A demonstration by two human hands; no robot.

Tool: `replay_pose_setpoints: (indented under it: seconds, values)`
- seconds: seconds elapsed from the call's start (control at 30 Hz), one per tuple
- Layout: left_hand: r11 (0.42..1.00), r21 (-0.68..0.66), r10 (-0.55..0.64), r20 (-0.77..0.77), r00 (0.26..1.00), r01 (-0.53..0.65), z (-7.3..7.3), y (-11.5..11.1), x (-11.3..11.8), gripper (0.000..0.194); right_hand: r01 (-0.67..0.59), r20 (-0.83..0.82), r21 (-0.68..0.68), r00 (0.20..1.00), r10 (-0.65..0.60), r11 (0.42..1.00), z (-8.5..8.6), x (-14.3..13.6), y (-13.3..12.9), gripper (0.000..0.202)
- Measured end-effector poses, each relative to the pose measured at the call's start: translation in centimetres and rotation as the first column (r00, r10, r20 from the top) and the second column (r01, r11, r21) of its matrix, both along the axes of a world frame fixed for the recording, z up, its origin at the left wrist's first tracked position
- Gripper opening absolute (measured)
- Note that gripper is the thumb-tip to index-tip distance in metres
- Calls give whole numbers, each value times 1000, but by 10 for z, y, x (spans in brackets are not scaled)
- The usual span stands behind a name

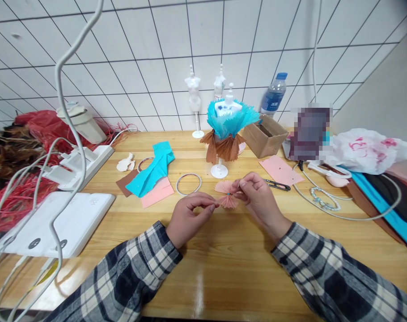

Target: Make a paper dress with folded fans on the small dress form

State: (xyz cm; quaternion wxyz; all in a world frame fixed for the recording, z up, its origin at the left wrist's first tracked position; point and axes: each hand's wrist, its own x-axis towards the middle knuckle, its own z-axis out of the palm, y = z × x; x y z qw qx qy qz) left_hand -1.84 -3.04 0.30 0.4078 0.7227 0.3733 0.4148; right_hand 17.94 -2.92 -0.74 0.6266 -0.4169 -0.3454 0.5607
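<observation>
Between my hands, just above the table, is a pink pleated paper bow (226, 188), fanned out on both sides of a pinched middle. My right hand (259, 197) is closed in a pinch on its right side. At its left edge, the thumb and fingertips of my left hand (195, 214) pinch together, and they appear to grip the paper there. Behind the bow stands a small white dress form (219, 171) wearing a turquoise pleated paper top (228, 120) and a brown pleated paper skirt (223, 150).
Left of my hands lie turquoise paper (153, 172), pink paper (158, 192) and a roll of tape (188, 184). To the right are a black cutter (277, 184), pink paper (281, 170) and a cardboard box (265, 136). White cables hang at left near a power strip (89, 165).
</observation>
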Motion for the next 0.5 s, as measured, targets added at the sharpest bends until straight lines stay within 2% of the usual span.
replay_pose_setpoints:
  seconds: [0.07, 0.13, 0.23, 0.3, 0.4, 0.5]
  values:
    - [1000, -4, -5, -4, 1000, 5, -3, 2, 2, 11, 156, 98, 156, 980, -173, 975, 3, 14, 16, 28]
    - [1000, -11, -11, -15, 1000, 11, -5, 4, 6, 12, 295, 220, 311, 902, -371, 903, 7, 33, 37, 23]
    - [1000, -2, -15, -32, 999, 15, -9, 6, 11, 11, 412, 338, 522, 704, -624, 747, 15, 68, 70, 14]
    - [999, 19, -28, -40, 999, 29, -11, 6, 13, 10, 425, 405, 606, 563, -720, 673, 21, 89, 89, 12]
    - [998, 57, -34, -54, 998, 37, -13, 7, 14, 10, 393, 497, 667, 398, -771, 633, 30, 110, 107, 16]
    - [997, 78, -20, -77, 997, 26, -15, 10, 12, 11, 323, 641, 652, 250, -726, 686, 35, 117, 116, 22]
